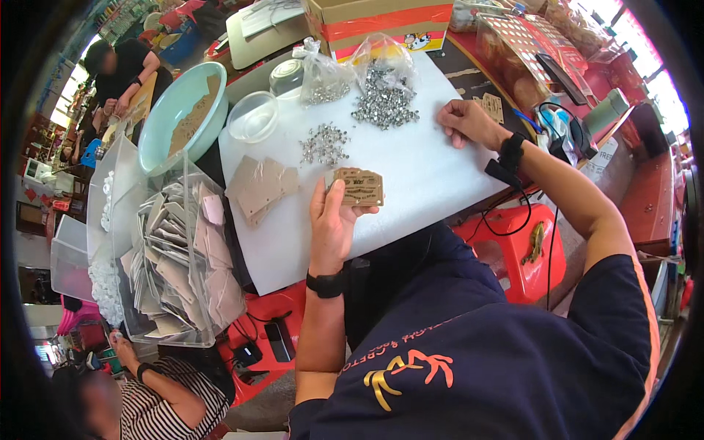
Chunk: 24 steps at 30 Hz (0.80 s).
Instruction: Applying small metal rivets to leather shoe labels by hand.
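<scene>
My left hand (331,220) grips a brown printed card (359,186) with a shaped edge, thumb on its face, above the near part of a white work surface (418,165). At that surface's right edge rests my right hand (469,123), its fingers curled; anything between them is too small to make out. More printed cards (493,108) lie just beyond it. A loose spread of small shiny metal pieces (324,145) is ahead of my left hand. Behind it, a larger heap (385,103) spills from a plastic bag (385,57). Plain grey-brown cards (260,187) are piled at the left.
A see-through bin (192,253) full of cards stands left, beside a pale green basin (150,132). A round plastic tub (254,117), a tied bag (323,81) and a cardboard box (385,26) line the far side. Red stools (539,271) flank me. Two other people sit at left.
</scene>
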Tool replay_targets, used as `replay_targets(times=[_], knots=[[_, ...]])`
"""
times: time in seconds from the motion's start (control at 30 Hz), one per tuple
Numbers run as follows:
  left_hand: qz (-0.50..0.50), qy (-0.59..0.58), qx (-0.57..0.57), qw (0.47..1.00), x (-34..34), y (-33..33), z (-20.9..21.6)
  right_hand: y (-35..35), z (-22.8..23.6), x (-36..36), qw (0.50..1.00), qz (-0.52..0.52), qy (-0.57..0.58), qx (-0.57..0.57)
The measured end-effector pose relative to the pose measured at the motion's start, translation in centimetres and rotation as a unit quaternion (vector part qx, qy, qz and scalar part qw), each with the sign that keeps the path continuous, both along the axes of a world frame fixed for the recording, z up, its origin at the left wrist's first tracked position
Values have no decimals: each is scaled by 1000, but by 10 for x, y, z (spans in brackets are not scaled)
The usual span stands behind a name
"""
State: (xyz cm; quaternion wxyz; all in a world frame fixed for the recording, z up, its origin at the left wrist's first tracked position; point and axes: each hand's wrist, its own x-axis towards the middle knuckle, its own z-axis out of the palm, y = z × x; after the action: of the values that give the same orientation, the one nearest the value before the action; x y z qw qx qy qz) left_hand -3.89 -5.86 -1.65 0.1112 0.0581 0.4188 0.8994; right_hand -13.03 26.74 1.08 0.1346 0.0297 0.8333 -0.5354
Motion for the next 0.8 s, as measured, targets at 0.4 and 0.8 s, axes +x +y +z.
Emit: replay_targets(times=[0.4,0.8], knots=[[1,34,32,999,2,-6,-6,-13,6,-2,995,-1,-13,102],[-20,-3,17,1000,3,-5,-1,-70,94,-6,985,95,-80,118]])
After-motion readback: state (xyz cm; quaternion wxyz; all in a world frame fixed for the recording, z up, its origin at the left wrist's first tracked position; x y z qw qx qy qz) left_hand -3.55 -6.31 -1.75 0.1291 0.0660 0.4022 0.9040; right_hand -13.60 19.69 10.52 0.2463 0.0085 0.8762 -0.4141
